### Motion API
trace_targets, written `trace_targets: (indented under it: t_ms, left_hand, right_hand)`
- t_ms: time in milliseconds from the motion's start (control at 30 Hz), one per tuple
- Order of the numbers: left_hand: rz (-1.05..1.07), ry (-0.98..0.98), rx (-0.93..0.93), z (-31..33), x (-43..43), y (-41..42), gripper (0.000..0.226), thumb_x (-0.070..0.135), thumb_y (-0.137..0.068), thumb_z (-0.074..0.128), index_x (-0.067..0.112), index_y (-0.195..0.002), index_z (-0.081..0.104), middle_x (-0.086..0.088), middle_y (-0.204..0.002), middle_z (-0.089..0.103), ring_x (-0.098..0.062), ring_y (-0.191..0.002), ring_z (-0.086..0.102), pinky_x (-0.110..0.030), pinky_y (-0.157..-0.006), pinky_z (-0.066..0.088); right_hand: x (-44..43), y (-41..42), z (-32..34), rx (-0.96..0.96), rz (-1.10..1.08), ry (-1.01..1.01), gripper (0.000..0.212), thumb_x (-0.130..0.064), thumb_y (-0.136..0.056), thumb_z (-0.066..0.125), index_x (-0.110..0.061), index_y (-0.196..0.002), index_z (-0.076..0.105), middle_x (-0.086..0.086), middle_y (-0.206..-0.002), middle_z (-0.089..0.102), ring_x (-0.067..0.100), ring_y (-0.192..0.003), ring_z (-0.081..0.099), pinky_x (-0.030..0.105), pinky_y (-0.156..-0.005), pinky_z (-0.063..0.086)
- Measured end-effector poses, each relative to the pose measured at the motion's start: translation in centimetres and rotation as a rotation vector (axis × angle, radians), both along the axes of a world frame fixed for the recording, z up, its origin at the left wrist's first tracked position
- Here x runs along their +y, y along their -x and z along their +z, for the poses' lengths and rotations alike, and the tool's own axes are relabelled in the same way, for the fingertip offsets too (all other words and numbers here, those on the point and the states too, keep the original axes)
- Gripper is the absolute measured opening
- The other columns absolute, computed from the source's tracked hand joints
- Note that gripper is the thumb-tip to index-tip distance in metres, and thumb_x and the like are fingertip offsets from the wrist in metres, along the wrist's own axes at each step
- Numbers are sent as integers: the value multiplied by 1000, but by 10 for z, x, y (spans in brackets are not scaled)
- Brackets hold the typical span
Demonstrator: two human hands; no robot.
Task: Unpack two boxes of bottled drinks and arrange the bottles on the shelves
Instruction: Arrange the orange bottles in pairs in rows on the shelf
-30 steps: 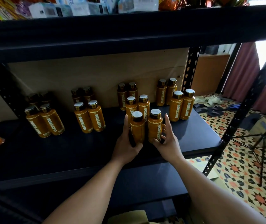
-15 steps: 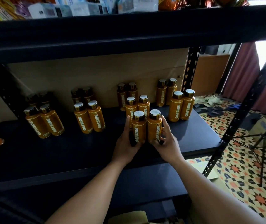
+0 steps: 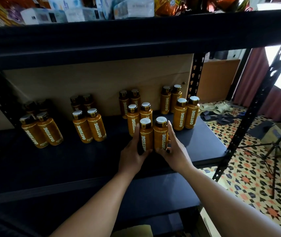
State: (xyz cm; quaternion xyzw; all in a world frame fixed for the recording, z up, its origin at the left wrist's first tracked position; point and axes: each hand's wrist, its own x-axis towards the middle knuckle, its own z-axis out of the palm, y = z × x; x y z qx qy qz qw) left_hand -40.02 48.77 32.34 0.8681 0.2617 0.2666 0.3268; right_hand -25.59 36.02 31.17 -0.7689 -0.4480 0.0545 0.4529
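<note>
A black rack (image 3: 249,127) filled most of the view. Its middle shelf (image 3: 68,159) carried the bottles, and a brown backboard (image 3: 93,79) stood behind them. To the right lay a patterned floor (image 3: 247,177), with a tripod (image 3: 276,151) standing on it and slippers (image 3: 221,115) farther back. The top shelf (image 3: 136,36) held a jumble of packets (image 3: 133,7) (their labels were too blurred to read).

Orange bottles with dark caps stood upright on the middle shelf in 4 columns, 2 abreast. The far-left column (image 3: 40,130), the next column (image 3: 89,125) and the right column (image 3: 186,115) each showed 2 rows, and the back rows were dim in shadow.

The third column (image 3: 139,113) had 2 rows, and just in front of them was the pair being handled. The left bottle (image 3: 145,134) and right bottle (image 3: 161,132) stood touching side by side, upright, near the shelf's front edge.

The left hand (image 3: 133,154) wrapped the left bottle, with its thumb across the lower front and its fingers up the outer side. The right hand (image 3: 174,151) gripped the right bottle the same way from the other side. Whether the bottles' bases rested on the shelf could not be told.
</note>
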Motion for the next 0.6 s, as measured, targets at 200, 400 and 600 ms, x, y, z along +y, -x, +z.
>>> trace_targets:
  t_ms: [200,400,600]
  left_hand:
    - [-2,-36,5,-1,-27,-26,109,44,-93,70,69,-139,-25,4,-163,33,-22,-145,40,-43,-113,39]
    - [30,-55,12,0,-43,-38,105,45,-95,67,65,-141,-26,3,-163,31,-22,-146,38,-43,-112,39]
    - [89,-16,55,1,-51,-47,104,44,-95,65,59,-146,-24,1,-161,33,-25,-142,44,-45,-110,40]
  right_hand:
    - [-27,-26,-1,23,0,-33,110,-23,-93,76,-63,-153,-7,-6,-158,45,20,-139,52,53,-107,51]
    - [-34,-38,0,10,10,-29,109,-23,-93,76,-58,-156,-6,-4,-159,44,20,-137,54,52,-105,52]
    - [-34,-48,0,-22,49,11,111,-24,-93,75,-55,-157,-11,-2,-162,38,25,-142,48,53,-110,48]
